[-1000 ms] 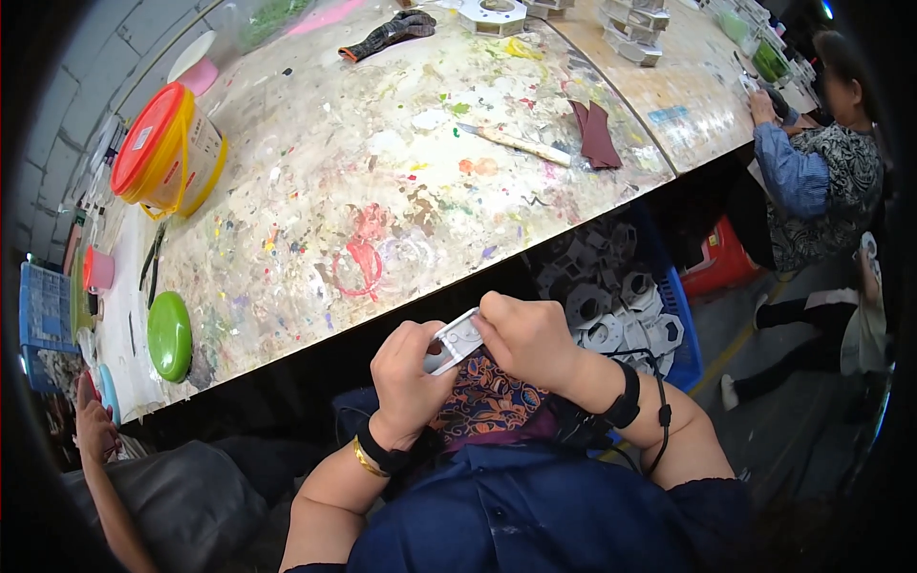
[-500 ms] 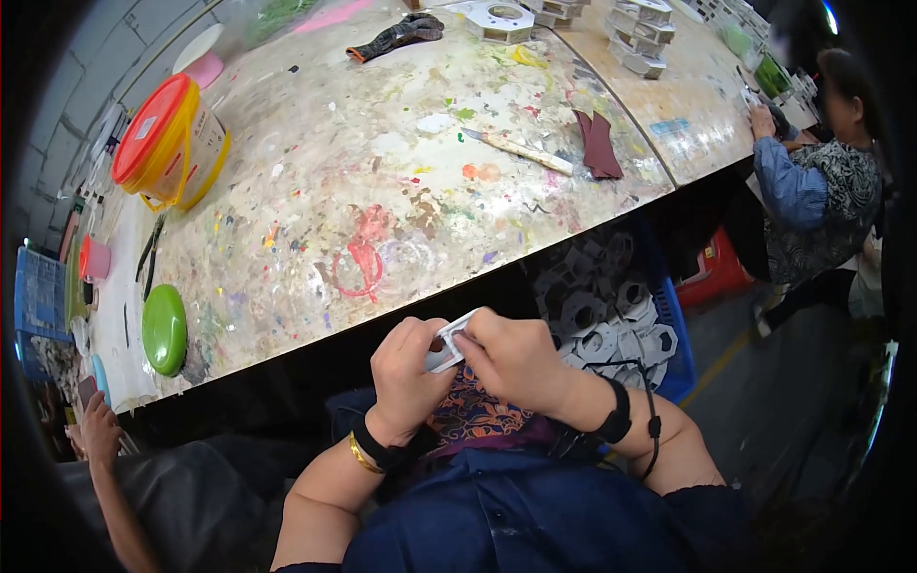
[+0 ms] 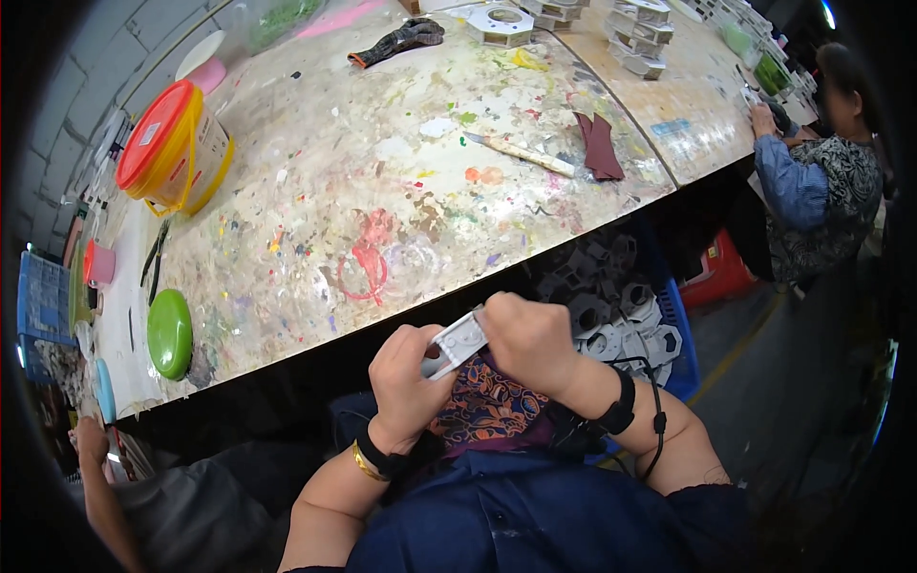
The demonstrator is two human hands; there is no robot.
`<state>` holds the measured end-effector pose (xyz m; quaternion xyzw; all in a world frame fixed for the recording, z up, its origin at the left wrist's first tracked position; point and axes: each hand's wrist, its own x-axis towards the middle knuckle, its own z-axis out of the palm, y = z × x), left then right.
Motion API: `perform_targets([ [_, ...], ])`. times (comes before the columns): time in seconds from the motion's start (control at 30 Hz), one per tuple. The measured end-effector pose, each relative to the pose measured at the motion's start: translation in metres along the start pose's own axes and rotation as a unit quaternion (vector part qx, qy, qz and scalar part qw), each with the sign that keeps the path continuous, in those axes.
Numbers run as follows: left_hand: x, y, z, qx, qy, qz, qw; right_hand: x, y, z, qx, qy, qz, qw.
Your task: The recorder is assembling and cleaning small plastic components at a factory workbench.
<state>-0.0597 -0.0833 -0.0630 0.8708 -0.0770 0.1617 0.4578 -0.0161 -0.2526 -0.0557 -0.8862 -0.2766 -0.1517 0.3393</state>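
In front of my lap, my left hand (image 3: 411, 377) is closed round one end of a small whitish-grey part (image 3: 461, 341), a frame-like piece with an opening and raised detail on its side. The part is tilted, its far end pointing up to the right. At that end my right hand (image 3: 527, 346) is curled with its knuckles up, touching or very near the part's edge. Whatever lies inside its fingers is hidden. Below the table edge at right, a blue crate (image 3: 680, 358) holds several similar whitish-grey angular frames (image 3: 611, 334).
On the paint-stained table (image 3: 315, 153) are a yellow bucket with a red lid (image 3: 177, 148), a green round lid (image 3: 170, 334), a knife (image 3: 521, 155), dark red strips (image 3: 599, 146), a dark glove (image 3: 396, 43) and stacked frames (image 3: 638, 38). People sit at right (image 3: 821, 181) and lower left (image 3: 191, 497).
My right hand has shifted slightly up and right along the part, its thumb no longer pressing inside, so more of the part's side shows. The person's hand at lower left has dropped.
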Motion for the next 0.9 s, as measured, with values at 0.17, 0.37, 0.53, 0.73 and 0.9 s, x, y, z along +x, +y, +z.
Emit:
perform_targets([
  [0.17, 0.0, -0.002, -0.008, -0.051, 0.024, 0.0, 0.998, -0.005, 0.013, -0.022, 0.389, 0.038, 0.285, 0.875],
  [0.37, -0.001, 0.001, -0.009, -0.062, 0.024, 0.009, 0.998, -0.008, 0.009, -0.036, 0.445, -0.004, 0.281, 0.85],
  [0.53, -0.003, 0.002, -0.013, -0.053, 0.028, 0.024, 0.998, -0.006, 0.002, -0.04, 0.525, -0.008, 0.237, 0.817],
  [0.73, 0.001, 0.008, -0.02, -0.039, 0.001, 0.031, 0.999, 0.007, -0.002, -0.047, 0.283, -0.172, -0.046, 0.942],
  [0.9, 0.011, 0.012, -0.03, -0.095, -0.106, -0.101, 0.985, 0.009, 0.002, -0.04, 0.172, -0.257, -0.058, 0.949],
])
